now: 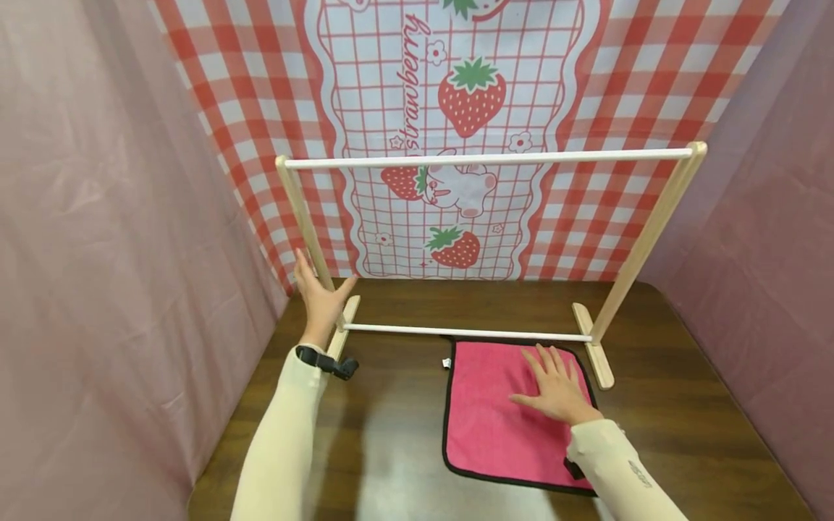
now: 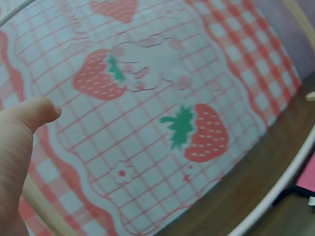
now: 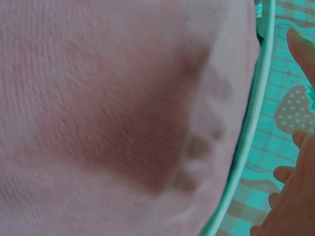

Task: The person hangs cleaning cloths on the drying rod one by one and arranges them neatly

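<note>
The pink cloth (image 1: 489,434) lay on the worktop's (image 1: 397,434) right half, its far edge by the lower bar (image 1: 465,333) of the rack (image 1: 489,158). Your right hand (image 1: 554,387), fingers spread, was empty above it; your left hand (image 1: 321,304), also empty, was beside the left post (image 1: 300,210).

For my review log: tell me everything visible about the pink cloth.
The pink cloth lies spread on the dark wooden table, with black edging, rounded corners and a small white tag at its left edge. It looks plush. Its far edge lies along the lower white rack bar. The right hand is over its right side; contact is unclear.
</note>
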`<action>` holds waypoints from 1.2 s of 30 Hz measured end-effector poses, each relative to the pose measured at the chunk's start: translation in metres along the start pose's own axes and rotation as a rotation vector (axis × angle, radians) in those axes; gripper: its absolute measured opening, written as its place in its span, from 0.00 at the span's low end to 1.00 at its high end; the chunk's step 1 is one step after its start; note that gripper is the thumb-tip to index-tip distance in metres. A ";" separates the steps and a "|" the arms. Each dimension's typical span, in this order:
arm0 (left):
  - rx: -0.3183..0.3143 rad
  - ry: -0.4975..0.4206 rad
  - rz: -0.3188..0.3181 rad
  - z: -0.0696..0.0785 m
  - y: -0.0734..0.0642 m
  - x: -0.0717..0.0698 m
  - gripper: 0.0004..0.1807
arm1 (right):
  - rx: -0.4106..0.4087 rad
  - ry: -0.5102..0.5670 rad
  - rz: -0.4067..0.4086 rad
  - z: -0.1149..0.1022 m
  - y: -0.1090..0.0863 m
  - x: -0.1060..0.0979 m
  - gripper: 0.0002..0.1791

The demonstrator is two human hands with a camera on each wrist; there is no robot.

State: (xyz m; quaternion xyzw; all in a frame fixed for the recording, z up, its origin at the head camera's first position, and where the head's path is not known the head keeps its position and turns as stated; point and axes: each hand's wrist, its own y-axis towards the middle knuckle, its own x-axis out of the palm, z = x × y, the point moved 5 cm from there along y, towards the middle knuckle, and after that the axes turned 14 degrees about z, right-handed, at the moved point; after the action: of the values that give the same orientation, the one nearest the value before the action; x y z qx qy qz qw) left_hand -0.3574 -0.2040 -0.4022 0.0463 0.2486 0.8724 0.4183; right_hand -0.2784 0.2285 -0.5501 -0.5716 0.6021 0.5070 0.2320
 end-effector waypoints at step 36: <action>-0.058 -0.064 0.013 0.021 0.079 -0.010 0.32 | 0.163 -0.037 -0.235 0.006 -0.005 0.049 0.63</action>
State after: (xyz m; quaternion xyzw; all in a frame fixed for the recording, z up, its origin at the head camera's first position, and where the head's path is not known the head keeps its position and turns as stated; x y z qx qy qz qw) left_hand -0.4005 -0.2446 -0.3453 0.0637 0.2092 0.8799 0.4218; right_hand -0.2874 0.2126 -0.5966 -0.6081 0.5655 0.4363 0.3465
